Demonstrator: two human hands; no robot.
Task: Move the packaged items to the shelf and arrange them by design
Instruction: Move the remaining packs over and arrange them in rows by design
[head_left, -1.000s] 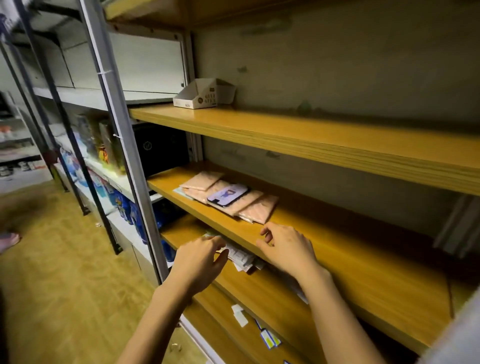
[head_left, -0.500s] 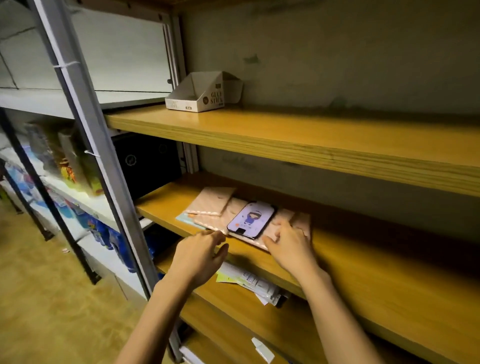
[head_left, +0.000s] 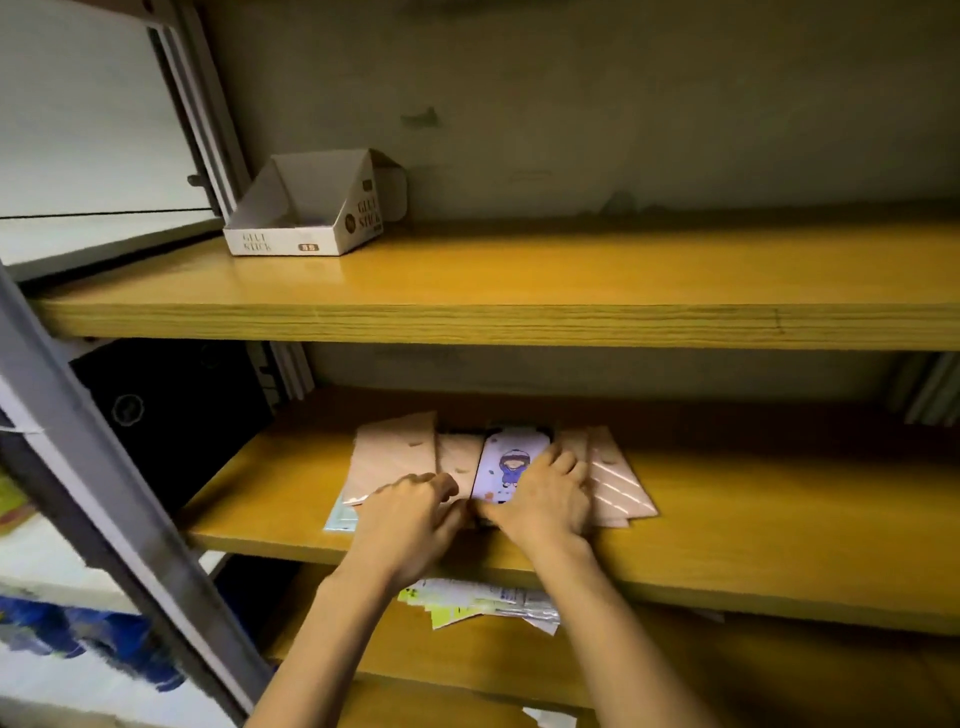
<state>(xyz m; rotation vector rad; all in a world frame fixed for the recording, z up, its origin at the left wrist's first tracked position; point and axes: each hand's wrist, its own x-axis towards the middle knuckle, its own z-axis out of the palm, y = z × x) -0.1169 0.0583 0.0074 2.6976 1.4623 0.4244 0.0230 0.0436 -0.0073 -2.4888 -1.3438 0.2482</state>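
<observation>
**Hands reach the packets on the middle shelf**

Half a second after closing in, the left hand (head_left: 415, 512) and right hand (head_left: 545, 499) pressed fingers-down on the pink packets (head_left: 395, 457) and cartoon packet (head_left: 506, 462) on the middle shelf (head_left: 753, 545); whether either gripped anything could not be told. Sorting by design looked under way.

near edge of the cartoon-print package (head_left: 511, 462) under both hands — grip there unclear
</observation>
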